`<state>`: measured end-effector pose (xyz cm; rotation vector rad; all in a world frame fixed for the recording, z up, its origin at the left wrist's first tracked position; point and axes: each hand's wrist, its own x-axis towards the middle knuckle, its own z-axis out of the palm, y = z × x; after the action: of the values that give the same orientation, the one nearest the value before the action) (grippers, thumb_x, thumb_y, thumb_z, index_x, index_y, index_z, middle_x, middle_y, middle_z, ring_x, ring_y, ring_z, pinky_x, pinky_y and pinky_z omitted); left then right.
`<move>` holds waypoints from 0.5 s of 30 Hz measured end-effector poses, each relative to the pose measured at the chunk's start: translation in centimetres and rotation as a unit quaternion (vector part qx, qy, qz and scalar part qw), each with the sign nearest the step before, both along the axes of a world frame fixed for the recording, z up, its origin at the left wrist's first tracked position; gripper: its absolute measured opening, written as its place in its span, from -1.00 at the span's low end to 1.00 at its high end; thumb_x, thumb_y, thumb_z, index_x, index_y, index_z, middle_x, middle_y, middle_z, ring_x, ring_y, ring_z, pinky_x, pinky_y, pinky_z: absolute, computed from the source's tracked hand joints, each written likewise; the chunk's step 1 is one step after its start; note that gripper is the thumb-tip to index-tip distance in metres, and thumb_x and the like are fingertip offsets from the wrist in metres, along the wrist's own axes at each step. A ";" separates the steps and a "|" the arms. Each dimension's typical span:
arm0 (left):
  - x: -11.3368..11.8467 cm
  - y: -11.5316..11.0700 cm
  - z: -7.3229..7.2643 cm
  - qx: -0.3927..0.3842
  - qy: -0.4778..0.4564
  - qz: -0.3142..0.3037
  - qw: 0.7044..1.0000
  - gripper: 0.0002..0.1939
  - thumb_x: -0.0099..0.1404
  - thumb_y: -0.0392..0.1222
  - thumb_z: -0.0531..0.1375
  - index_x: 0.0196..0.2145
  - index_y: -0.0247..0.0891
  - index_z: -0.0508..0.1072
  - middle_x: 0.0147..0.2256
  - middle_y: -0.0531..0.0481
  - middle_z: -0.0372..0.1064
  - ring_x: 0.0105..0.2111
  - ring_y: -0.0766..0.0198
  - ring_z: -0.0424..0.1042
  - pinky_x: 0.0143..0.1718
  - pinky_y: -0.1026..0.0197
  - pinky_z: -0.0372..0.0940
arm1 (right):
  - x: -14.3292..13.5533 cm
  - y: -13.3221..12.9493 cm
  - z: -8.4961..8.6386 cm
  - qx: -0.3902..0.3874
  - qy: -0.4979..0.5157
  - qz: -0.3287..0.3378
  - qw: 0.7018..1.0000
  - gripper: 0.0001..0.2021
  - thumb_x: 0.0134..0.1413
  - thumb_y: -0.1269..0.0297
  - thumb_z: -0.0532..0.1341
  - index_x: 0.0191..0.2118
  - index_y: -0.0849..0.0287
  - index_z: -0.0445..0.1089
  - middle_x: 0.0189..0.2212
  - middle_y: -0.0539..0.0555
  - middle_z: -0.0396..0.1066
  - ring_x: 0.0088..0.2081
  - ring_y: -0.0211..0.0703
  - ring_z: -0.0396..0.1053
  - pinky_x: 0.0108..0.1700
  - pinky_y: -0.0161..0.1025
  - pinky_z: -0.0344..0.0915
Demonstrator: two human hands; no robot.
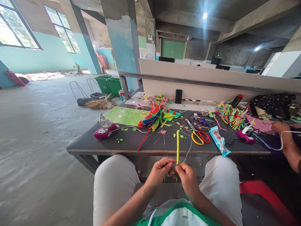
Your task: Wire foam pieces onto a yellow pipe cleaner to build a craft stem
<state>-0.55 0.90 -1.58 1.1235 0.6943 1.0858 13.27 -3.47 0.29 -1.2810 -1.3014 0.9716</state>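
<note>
A yellow fuzzy twisted stem, apparently of pipe cleaner, stands upright between my hands near the table's front edge. My right hand pinches its lower end between thumb and fingers. At the left of that same end, my left hand is closed in a pinch; what exactly lies between its fingertips is hidden. Thin wires run by the stem on both sides. Beyond it lie a pink paper star and small green paper scraps. Scissors with a yellow and a red handle rest to the right.
A pipe cleaner bundle lies on a green sheet. Purple power strips sit left and right. A blue wrapper is beside the scissors, and a phone leans at the back. Another person's hand is at far right.
</note>
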 end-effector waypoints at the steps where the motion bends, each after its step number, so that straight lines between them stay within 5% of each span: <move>1: 0.1 0.0 0.0 -0.003 -0.007 0.002 1.000 -0.75 0.13 -0.07 0.27 -0.31 -0.32 0.54 -0.55 0.08 0.23 -0.56 0.43 0.23 -0.55 0.36 0.09 | 0.0 0.0 0.0 -0.007 0.010 0.008 1.000 -0.70 0.10 0.12 0.13 -0.49 0.21 0.42 -0.56 0.03 0.41 -0.51 -0.20 0.37 -0.39 -0.29 0.29; 7: 0.5 -0.4 -0.2 -0.027 -0.043 0.021 0.998 -0.77 0.12 -0.07 0.28 -0.35 -0.30 0.53 -0.56 0.09 0.24 -0.57 0.40 0.26 -0.54 0.33 0.17 | -0.4 -0.2 0.3 -0.044 0.082 0.034 0.995 -0.66 0.03 0.00 0.17 -0.51 0.19 0.38 -0.59 0.01 0.38 -0.57 -0.20 0.35 -0.49 -0.27 0.33; 15: 1.7 -1.6 0.0 -0.081 -0.047 0.093 0.991 -0.67 0.05 0.04 0.30 -0.38 -0.31 0.51 -0.59 0.09 0.21 -0.60 0.40 0.22 -0.60 0.35 0.14 | -1.1 -0.6 0.5 -0.058 0.074 -0.019 0.995 -0.67 0.02 0.00 0.19 -0.52 0.18 0.38 -0.63 -0.02 0.36 -0.57 -0.21 0.33 -0.49 -0.30 0.32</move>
<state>1.18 -0.70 -1.60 0.8754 0.8086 1.2095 12.16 -4.08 0.75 -1.2912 -1.1162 1.1075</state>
